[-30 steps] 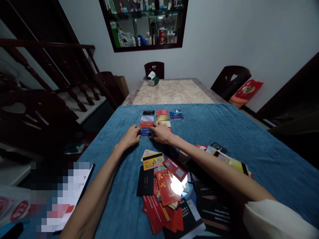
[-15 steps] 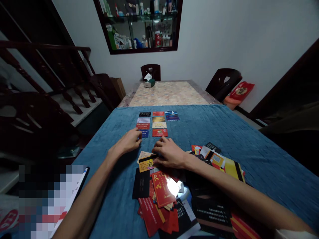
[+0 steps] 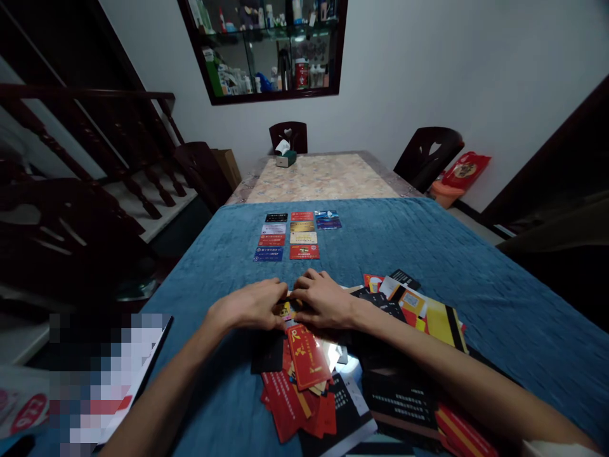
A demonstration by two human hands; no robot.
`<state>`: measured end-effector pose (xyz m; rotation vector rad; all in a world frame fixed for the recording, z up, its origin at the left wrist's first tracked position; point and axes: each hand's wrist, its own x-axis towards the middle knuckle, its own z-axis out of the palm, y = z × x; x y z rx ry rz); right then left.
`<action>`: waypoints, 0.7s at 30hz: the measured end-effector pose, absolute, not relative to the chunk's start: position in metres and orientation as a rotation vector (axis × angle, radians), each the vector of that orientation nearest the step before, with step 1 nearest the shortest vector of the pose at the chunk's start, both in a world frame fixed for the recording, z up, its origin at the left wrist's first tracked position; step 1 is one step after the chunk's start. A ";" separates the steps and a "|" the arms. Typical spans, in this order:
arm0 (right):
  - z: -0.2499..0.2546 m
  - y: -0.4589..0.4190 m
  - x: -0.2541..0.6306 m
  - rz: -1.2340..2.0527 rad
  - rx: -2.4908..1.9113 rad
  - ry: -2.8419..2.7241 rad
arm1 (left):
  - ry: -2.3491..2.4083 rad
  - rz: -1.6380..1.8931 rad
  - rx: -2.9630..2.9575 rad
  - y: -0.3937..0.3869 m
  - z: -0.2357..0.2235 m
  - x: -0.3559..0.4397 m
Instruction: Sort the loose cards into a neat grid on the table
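Observation:
My left hand (image 3: 252, 306) has its fingers curled on the left end of a yellow bank card (image 3: 286, 310) with a black stripe. From the other side, my right hand (image 3: 326, 299) grips the same card, and their fingers cover most of it. Below them lies a loose pile of cards, with a red card with gold print (image 3: 308, 357) on top and a black card (image 3: 267, 354) at its left. Farther out, cards lie in columns: a blue card (image 3: 268, 254) ends the left one, a red card (image 3: 304, 252) the middle one, and a lone dark blue card (image 3: 328, 219) lies right.
The blue cloth (image 3: 214, 254) covers the near part of the table. More cards, including a yellow and white one (image 3: 442, 324), spread under my right forearm. A tissue box (image 3: 286, 158) stands at the far end. Dark chairs (image 3: 431, 157) flank the table.
My left hand has left the blue card at the bottom of the left column and come back to the yellow card. The blue card now lies fully uncovered.

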<state>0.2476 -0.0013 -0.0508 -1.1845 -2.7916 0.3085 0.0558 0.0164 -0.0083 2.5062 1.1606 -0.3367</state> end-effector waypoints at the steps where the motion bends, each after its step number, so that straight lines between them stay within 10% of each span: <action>1: -0.051 -0.001 0.248 0.310 -1.182 -2.791 | 1.167 -0.343 2.505 0.016 -0.010 0.057; 21: -0.059 0.013 0.255 0.203 -1.071 -2.653 | 1.039 -0.304 2.443 0.035 -0.010 0.047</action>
